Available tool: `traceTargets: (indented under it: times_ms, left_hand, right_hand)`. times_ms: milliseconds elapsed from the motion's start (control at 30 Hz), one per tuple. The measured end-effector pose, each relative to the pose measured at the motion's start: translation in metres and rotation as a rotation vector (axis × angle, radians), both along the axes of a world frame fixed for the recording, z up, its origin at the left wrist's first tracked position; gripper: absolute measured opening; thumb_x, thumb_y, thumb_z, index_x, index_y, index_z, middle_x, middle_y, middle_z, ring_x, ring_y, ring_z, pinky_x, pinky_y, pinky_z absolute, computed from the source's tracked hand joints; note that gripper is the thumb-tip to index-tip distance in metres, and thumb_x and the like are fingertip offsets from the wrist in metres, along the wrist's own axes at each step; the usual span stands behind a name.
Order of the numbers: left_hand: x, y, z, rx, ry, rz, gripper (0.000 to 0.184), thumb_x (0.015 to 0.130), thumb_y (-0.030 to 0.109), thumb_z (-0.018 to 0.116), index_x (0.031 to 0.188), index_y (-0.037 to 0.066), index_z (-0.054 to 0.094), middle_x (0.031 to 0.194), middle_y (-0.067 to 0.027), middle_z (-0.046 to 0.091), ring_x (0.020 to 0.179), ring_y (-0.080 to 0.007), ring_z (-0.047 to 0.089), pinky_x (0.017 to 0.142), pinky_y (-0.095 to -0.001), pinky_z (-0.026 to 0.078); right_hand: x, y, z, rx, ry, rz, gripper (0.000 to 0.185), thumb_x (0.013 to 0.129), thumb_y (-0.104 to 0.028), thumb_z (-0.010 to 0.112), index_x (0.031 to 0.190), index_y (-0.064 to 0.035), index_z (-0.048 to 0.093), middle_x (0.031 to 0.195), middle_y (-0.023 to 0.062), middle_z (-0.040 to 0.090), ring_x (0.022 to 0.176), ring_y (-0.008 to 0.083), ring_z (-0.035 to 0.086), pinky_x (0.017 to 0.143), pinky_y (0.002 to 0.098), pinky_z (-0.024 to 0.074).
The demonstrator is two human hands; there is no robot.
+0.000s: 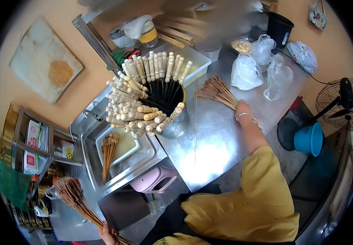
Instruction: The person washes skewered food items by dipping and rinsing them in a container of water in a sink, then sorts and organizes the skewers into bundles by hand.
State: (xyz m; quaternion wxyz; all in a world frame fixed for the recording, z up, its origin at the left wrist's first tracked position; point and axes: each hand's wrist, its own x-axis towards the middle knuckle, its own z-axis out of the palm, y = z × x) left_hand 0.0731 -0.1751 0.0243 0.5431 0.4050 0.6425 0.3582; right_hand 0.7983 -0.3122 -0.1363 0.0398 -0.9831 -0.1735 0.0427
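Low on the left, my left hand [108, 234] is closed round the sticks of a bundle of meat skewers [71, 192], whose brown, meat-covered ends fan out over the counter. My right hand [243, 108], with a bracelet at the wrist, grips the bare sticks of a second bundle of meat skewers [217, 90] on the steel table [209, 134]. Its brown ends point toward the back. Between my hands stands a metal bucket [178, 124] packed with wooden-handled, dark metal skewers [135, 102], handles up.
A sink [152, 153] holds a white tub [133, 143] with more skewers [109, 153] in it. Plastic bags [246, 72] and a black bin [279, 30] stand at the back right. A blue bucket [308, 139] and a fan [344, 98] are at the right. A pink stool [154, 179] sits below the sink.
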Motion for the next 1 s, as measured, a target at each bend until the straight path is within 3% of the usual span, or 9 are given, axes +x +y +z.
traceTargets:
  times_ms: [133,267,400,733,800,867,900,933,1000]
  left_hand:
    - [0.013,-0.015,0.004,0.105,0.032,0.048,0.015,0.085,0.022,0.057,0.091,0.009,0.051,0.069,0.0011,0.047,0.054,-0.0101,0.041,0.045,-0.0233,0.032]
    - [0.019,-0.023,0.018,0.099,0.031,0.08,0.013,0.085,0.018,0.058,0.086,0.009,0.049,0.064,0.0023,0.043,0.052,-0.0094,0.039,0.045,-0.023,0.031]
    - [0.012,-0.016,0.019,0.164,0.015,0.139,0.016,0.086,0.02,0.055,0.074,0.012,0.048,0.058,0.0035,0.04,0.05,-0.0097,0.038,0.044,-0.0258,0.032]
    - [-0.026,0.012,0.023,0.246,-0.034,0.09,0.012,0.085,0.017,0.056,0.083,0.008,0.049,0.065,0.0011,0.044,0.057,-0.01,0.04,0.049,-0.0245,0.032]
    - [-0.058,0.022,0.005,0.301,-0.088,0.035,0.015,0.084,0.013,0.057,0.094,0.005,0.05,0.064,0.0009,0.042,0.055,-0.0086,0.038,0.047,-0.0233,0.03]
    - [-0.094,0.044,-0.033,0.303,-0.155,0.169,0.012,0.087,0.017,0.052,0.096,0.012,0.046,0.051,0.0064,0.033,0.038,-0.0036,0.028,0.033,-0.019,0.022]
    - [-0.102,0.043,-0.032,0.26,-0.111,0.179,0.012,0.087,0.017,0.052,0.095,0.012,0.046,0.05,0.0069,0.031,0.037,-0.0035,0.028,0.033,-0.0189,0.022]
    - [-0.101,0.036,-0.025,0.321,-0.116,0.169,0.013,0.087,0.02,0.053,0.08,0.015,0.042,0.05,0.0086,0.032,0.037,-0.0021,0.026,0.033,-0.0189,0.02]
    - [-0.11,0.028,-0.015,0.309,-0.12,0.153,0.014,0.089,0.016,0.05,0.079,0.014,0.041,0.049,0.0086,0.03,0.036,-0.0023,0.025,0.032,-0.0185,0.019]
  right_hand:
    - [0.005,0.005,-0.003,0.062,0.022,-0.062,0.023,0.076,-0.013,0.054,0.097,-0.004,0.056,0.093,0.0175,0.062,0.093,0.0276,0.06,0.079,0.0374,0.048]
    - [0.005,-0.005,0.007,0.058,0.042,-0.064,0.02,0.078,-0.014,0.053,0.095,-0.0054,0.057,0.097,0.0163,0.061,0.088,0.0294,0.062,0.078,0.0398,0.0482]
    - [-0.001,-0.026,0.031,0.061,-0.205,-0.092,0.018,0.079,-0.012,0.052,0.096,-0.0086,0.056,0.1,0.0141,0.056,0.082,0.0313,0.062,0.07,0.0395,0.0501]
    - [-0.082,-0.116,0.064,0.143,-0.399,-0.182,0.011,0.077,-0.011,0.052,0.088,-0.0087,0.05,0.088,0.0137,0.057,0.075,0.0332,0.061,0.063,0.0445,0.0483]
    - [-0.117,-0.134,0.062,0.242,-0.407,-0.105,0.014,0.075,-0.014,0.056,0.087,-0.009,0.05,0.084,0.0159,0.058,0.076,0.0359,0.059,0.064,0.0458,0.0468]
    - [-0.153,-0.149,0.058,0.292,-0.339,-0.014,0.018,0.072,-0.016,0.059,0.086,-0.0085,0.05,0.079,0.0173,0.059,0.076,0.0376,0.057,0.064,0.0468,0.0455]
    - [-0.174,-0.152,0.06,0.278,-0.298,0.06,0.017,0.072,-0.016,0.059,0.086,-0.0088,0.051,0.078,0.0174,0.059,0.076,0.0375,0.057,0.064,0.0463,0.0455]
    - [-0.194,-0.151,0.063,0.261,-0.259,0.146,0.016,0.073,-0.016,0.059,0.086,-0.0091,0.053,0.076,0.0175,0.06,0.076,0.0374,0.057,0.064,0.0458,0.0455]
    - [-0.237,-0.135,0.063,0.318,-0.122,0.294,0.015,0.074,-0.016,0.06,0.086,-0.0093,0.055,0.078,0.0175,0.06,0.077,0.0372,0.058,0.063,0.0424,0.046]
